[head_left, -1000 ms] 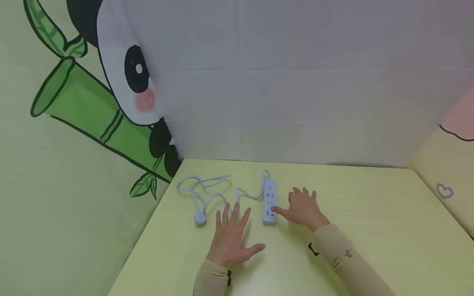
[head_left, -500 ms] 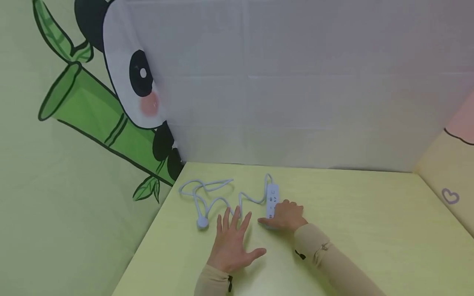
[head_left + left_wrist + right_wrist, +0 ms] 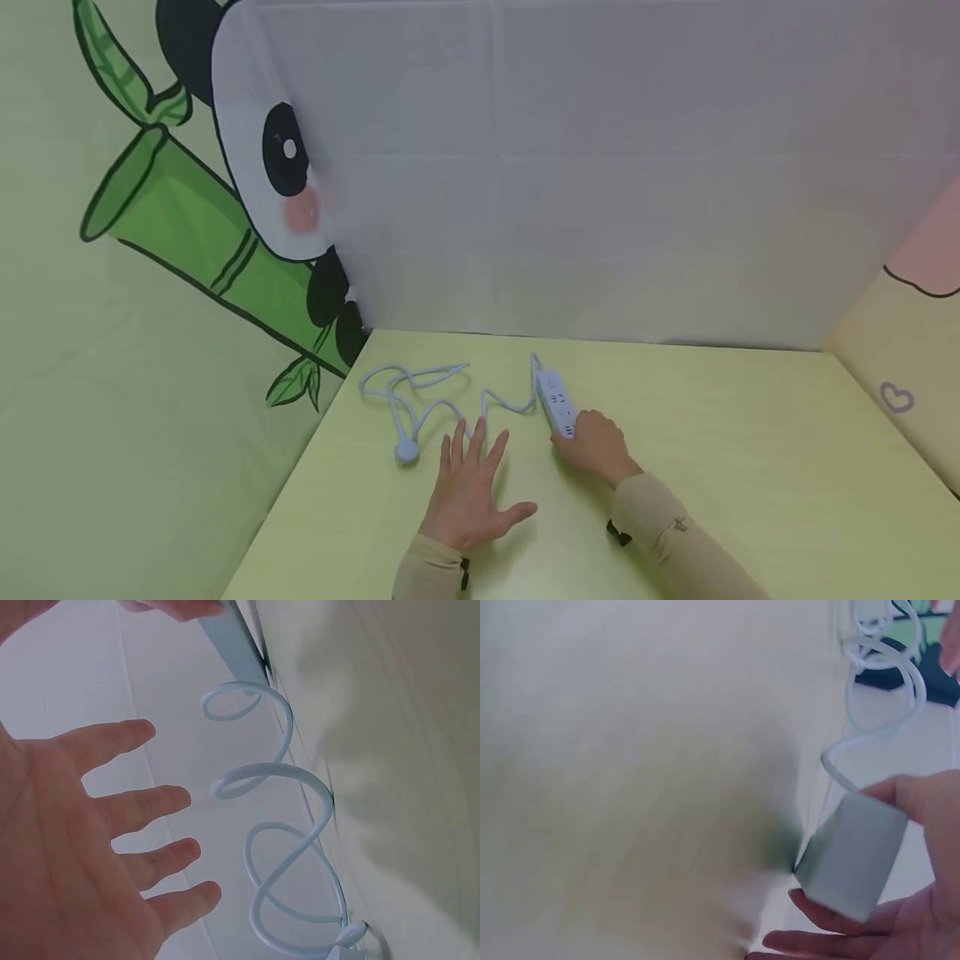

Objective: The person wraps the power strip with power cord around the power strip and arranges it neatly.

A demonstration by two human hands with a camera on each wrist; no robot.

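A white power strip point(image 3: 557, 402) lies slanted on the table, its sockets facing up. My right hand point(image 3: 597, 445) grips its near end, thumb on the left side and fingers on the right; in the right wrist view the strip's end face point(image 3: 859, 851) sits between thumb and fingers. From the far end a white cord point(image 3: 510, 406) winds leftward to a round plug point(image 3: 407, 451). Left of the strip, my left hand point(image 3: 468, 500) is spread with straight fingers and holds nothing. Its fingertips overlap part of the cord in the head view; in the left wrist view they are apart from the cord's loops point(image 3: 274, 769).
The pale yellow table point(image 3: 712, 417) meets a white back wall point(image 3: 585, 183). At the left stands a green wall point(image 3: 150, 375) with a panda and bamboo picture, and at the right a cream wall point(image 3: 885, 342).
My right hand has moved left onto the power strip and taken hold of its near end. That end has swung to the right, so the strip now slants. The left hand stays put.
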